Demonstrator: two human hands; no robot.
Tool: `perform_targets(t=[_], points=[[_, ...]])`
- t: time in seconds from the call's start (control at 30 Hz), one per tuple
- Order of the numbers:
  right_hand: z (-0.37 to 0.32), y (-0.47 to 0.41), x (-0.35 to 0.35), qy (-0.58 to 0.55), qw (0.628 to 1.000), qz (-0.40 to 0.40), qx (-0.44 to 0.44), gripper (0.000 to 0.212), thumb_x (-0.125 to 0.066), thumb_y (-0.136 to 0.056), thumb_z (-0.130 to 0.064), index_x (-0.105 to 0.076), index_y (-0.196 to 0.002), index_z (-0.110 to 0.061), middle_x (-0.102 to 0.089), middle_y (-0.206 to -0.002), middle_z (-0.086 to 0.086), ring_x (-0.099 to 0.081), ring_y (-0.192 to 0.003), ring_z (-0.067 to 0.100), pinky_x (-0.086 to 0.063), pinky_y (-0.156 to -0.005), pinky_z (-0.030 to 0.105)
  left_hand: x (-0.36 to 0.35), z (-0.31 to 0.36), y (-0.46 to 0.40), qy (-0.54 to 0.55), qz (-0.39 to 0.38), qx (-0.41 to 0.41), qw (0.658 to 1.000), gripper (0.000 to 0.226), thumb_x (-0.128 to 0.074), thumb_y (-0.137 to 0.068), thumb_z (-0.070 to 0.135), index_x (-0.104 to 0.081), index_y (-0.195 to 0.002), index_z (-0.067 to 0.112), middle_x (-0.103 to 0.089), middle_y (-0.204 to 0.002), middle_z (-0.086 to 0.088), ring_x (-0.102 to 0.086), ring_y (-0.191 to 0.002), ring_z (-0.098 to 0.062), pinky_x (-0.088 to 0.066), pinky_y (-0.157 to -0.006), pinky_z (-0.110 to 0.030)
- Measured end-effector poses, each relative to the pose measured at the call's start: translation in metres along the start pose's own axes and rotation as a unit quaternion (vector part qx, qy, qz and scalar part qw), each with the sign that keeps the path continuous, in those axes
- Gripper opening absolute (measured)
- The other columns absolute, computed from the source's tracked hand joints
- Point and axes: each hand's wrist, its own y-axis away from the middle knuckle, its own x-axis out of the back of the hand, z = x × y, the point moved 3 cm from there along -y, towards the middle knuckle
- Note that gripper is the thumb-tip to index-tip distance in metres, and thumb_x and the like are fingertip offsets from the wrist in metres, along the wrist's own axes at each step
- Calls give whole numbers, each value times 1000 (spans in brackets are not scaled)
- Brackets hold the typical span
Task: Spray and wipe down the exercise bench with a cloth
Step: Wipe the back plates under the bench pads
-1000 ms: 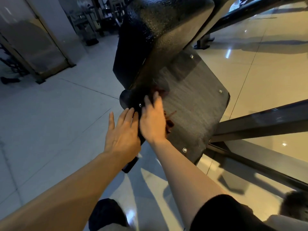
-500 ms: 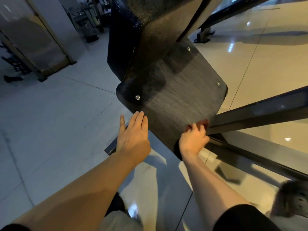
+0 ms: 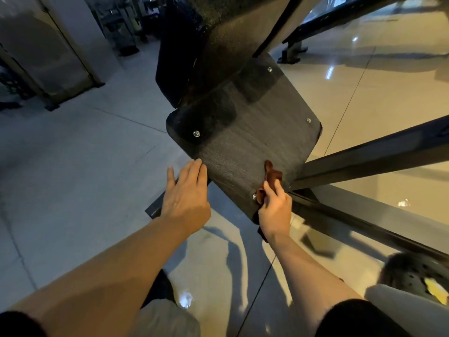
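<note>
Right hand [image 3: 275, 209] pinches a crumpled reddish-brown cloth [image 3: 271, 177] against the near corner of the dark textured bench plate [image 3: 255, 142], beside a silver bolt [image 3: 254, 197]. Left hand [image 3: 185, 194] lies flat, fingers straight, fingertips touching the plate's left edge.

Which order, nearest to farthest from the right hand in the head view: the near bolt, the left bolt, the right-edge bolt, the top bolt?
From the right hand, which grips the brown cloth:
1. Near bolt, at the plate's near corner, beside the fingers.
2. Right-edge bolt and left bolt: too close to call.
3. Top bolt, far corner under the pad.
</note>
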Motion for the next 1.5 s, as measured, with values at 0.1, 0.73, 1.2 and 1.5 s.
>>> perform_targets(t=[0.1, 0.73, 1.2, 1.5], points=[[20, 0, 23, -7, 996, -10, -94, 42, -53, -92, 1, -59, -132, -10, -43, -149, 11, -42, -130, 35, -26, -112, 28, 0, 12, -5, 23, 12, -23, 999, 68, -47, -98, 24, -11, -154, 10, -7, -161, -7, -5, -148, -23, -2, -121, -45], [-96, 5, 68, -476, 849, -211, -91, 77, -67, -85, 2, -33, -145, -32, -63, -117, 8, -67, -89, 17, -54, -63, 23, 27, 12, -14, 683, 25, 111, 722, 34, -46, -91, -14, -60, -90, 17, -66, -89, -7, -63, -85, -18, -51, -72, -24], [-146, -22, 40, -329, 941, 80, 21, 21, -61, -90, -13, -43, -100, -20, -55, -90, -4, -57, -84, 8, -50, -79, 31, 31, -16, -33, 599, 122, 158, 775, 38, -52, -96, 9, -50, -133, 17, -53, -124, 0, -56, -104, -15, -51, -82, -25], [-167, -24, -39, -168, 973, -97, 124, 75, -52, -85, -57, -17, -148, -34, -26, -154, 15, -14, -145, 37, -11, -118, 58, 32, -49, -37, 329, 182, 93, 922, 42, -43, -97, 12, -45, -139, 17, -46, -132, -3, -48, -116, -18, -40, -92, -25]])
